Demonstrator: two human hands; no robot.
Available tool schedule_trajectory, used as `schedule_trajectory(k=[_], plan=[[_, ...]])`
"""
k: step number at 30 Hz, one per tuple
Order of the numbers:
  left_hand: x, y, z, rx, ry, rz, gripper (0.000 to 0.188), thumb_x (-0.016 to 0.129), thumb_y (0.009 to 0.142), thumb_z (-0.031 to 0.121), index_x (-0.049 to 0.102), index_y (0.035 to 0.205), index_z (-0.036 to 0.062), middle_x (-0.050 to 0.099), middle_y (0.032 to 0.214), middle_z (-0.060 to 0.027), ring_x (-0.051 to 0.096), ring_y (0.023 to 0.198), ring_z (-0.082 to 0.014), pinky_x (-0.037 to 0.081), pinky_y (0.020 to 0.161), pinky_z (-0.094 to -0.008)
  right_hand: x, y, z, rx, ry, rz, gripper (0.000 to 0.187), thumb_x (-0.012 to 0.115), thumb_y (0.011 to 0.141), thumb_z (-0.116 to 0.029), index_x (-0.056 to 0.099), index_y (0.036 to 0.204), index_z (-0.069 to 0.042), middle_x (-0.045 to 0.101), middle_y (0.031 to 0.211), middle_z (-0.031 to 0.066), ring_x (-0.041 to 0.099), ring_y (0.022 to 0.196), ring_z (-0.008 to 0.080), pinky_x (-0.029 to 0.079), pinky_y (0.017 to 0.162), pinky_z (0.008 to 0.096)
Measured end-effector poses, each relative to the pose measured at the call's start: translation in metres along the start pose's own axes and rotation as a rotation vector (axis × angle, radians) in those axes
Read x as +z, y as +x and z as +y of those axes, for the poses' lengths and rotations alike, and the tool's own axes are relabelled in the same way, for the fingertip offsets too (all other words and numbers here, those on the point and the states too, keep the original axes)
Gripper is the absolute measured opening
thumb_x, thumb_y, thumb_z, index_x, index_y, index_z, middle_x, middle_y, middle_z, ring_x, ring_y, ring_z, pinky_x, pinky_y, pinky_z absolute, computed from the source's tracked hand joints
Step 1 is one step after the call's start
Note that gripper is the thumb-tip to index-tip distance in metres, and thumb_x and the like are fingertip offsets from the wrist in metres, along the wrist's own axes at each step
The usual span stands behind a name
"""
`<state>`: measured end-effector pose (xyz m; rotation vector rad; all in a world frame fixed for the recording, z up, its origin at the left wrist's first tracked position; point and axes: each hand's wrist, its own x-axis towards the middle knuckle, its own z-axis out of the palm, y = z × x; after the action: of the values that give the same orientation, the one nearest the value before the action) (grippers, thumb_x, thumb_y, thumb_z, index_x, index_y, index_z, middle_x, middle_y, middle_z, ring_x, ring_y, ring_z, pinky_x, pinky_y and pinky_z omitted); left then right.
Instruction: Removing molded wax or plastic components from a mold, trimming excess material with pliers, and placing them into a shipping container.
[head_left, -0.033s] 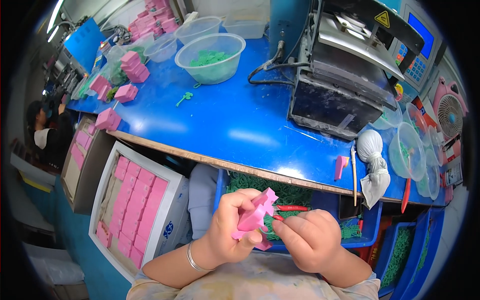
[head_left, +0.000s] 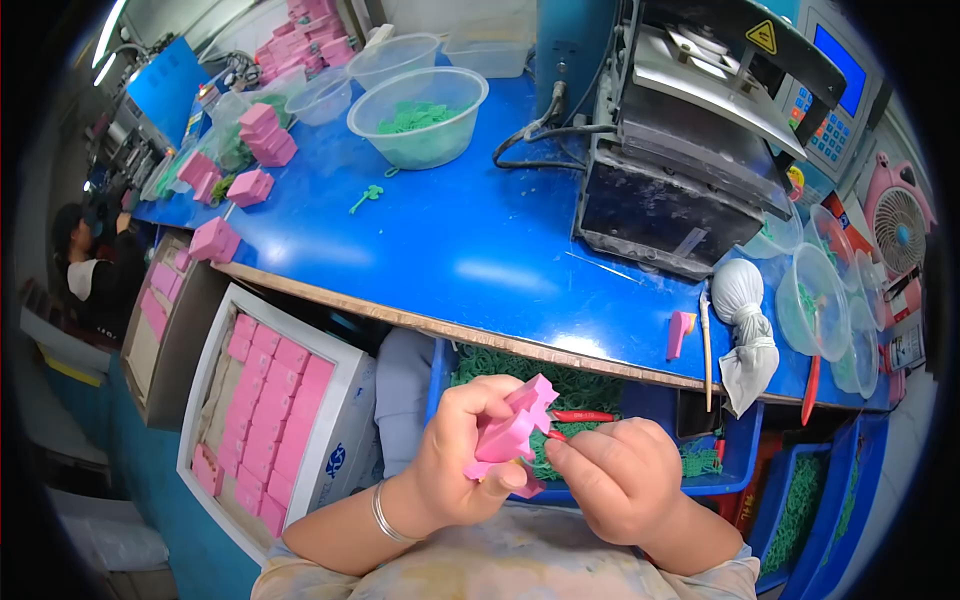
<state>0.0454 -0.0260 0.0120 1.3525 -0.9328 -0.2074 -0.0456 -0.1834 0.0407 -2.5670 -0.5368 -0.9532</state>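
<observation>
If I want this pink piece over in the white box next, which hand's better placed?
Probably your left hand: it grips the pink piece and is nearer the white box. Your right hand sits farther across.

A tube lamp [head_left: 111, 30] glows upper left, glare patches the blue tabletop [head_left: 425, 215], and black surrounds the curved edges.

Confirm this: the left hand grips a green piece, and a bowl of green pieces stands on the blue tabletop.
Wrong colour: the head view shows the left hand gripping a pink piece. The bowl of green pieces stands on the blue tabletop.
</observation>
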Motion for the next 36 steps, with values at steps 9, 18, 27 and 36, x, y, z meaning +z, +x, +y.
schedule_trajectory(k=[9,18,27,36], plan=[[0.007,0.023,0.005,0.062,-0.112,0.018,0.062,0.055,0.081,0.056,0.030,0.104,0.0040,0.051,0.103,-0.0227,0.052,0.083,-0.0194,0.047,0.074,-0.0324,-0.006,-0.010,0.006,0.182,0.205,0.119,0.030,0.065,0.064,-0.002,0.063,0.094,-0.001,0.060,0.080,0.0067,0.055,0.061,0.0196,0.042,0.053,0.0292],[-0.029,0.065,-0.039,0.087,0.549,0.191,0.051,0.068,0.073,0.002,0.040,0.115,0.0034,0.043,0.118,-0.0164,0.047,0.110,-0.0273,0.035,0.098,-0.0404,0.005,-0.021,0.006,1.055,1.324,0.426,0.005,0.052,0.091,-0.007,0.051,0.089,-0.003,0.056,0.073,0.0023,0.042,0.055,0.0033,0.034,0.049,0.0169],[0.003,0.028,0.006,-0.219,0.026,-0.089,0.033,0.072,0.075,0.015,0.064,0.103,-0.0009,0.054,0.093,-0.0073,0.051,0.084,-0.0161,0.042,0.074,-0.0276,0.009,-0.020,-0.001,1.031,1.325,0.171,0.010,0.056,0.088,-0.005,0.062,0.094,0.002,0.062,0.076,0.0053,0.056,0.065,0.0080,0.044,0.056,0.0207],[0.017,0.005,0.009,-0.510,-0.347,0.083,0.010,0.059,0.085,0.002,0.066,0.090,-0.0035,0.049,0.090,-0.0042,0.050,0.080,-0.0111,0.043,0.068,-0.0241,0.015,-0.018,-0.010,0.821,0.965,0.040,0.011,0.055,0.085,-0.002,0.062,0.093,0.002,0.062,0.072,0.0067,0.057,0.064,0.0112,0.044,0.055,0.0220]])
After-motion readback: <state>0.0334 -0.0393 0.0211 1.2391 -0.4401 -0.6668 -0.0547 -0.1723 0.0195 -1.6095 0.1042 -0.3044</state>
